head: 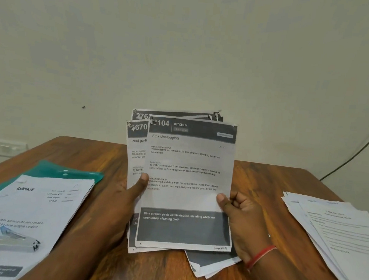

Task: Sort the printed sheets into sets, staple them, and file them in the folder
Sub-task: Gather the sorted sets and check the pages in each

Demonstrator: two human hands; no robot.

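I hold a fanned bundle of printed sheets [188,162] upright over the middle of the wooden table. The front sheet reads "Sink Unclogging"; behind it show sheets headed "Peel garli" and "276". My left hand [127,197] grips the bundle's left edge, thumb pressed on the front. My right hand [239,214] pinches the right edge, thumb on the front sheet. More sheets [210,265] lie flat under the bundle. A green folder [73,171] lies at the left under a "blinkit" sheet [32,207], and a blue and silver stapler [8,242] rests on that sheet.
A loose pile of printed pages [336,231] spreads over the table's right side. The table [88,153] stands against a pale wall. A socket strip [0,147] sits at the far left, and a dark cable [356,152] hangs at the right.
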